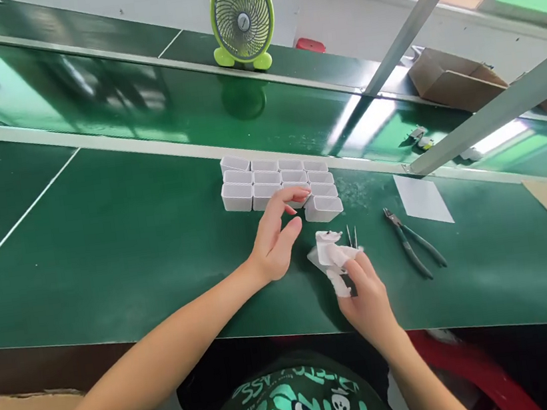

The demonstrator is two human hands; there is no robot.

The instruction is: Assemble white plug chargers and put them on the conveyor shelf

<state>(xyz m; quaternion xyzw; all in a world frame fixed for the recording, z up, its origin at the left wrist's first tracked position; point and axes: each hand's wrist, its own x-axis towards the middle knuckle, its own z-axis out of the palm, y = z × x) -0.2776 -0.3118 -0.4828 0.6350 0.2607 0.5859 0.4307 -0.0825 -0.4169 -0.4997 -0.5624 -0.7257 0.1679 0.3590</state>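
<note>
Two bare hands work over a dark green bench mat (pixel 123 252). The right hand (pixel 366 297) is closed on a small white plastic part (pixel 331 258), pinching it between thumb and fingertips; two thin metal pins (pixel 351 236) stick up from the part just beyond those fingertips. The left hand (pixel 277 231) hovers just to the left of the part, apart from it, fingers loosely spread and curved, gripping nothing. Its fingertips (pixel 302 194) reach the near edge of a cluster of small white rectangular plastic cups (pixel 275 181) packed in rows side by side, directly beyond the hand; whether they touch a cup cannot be told. One cup (pixel 323 208) at the cluster's near right corner sits slightly out of line, between the left fingertips and the held part.

To the right of the right hand, well apart, lies a pair of dark-handled pliers (pixel 414 243) flat on the mat, and beyond them a white sheet of paper (pixel 422 199). Far beyond both hands, on a raised green shelf, stands a lime-green round desk fan (pixel 242 17). Far right, an open brown cardboard box (pixel 456 80) rests on that shelf.
</note>
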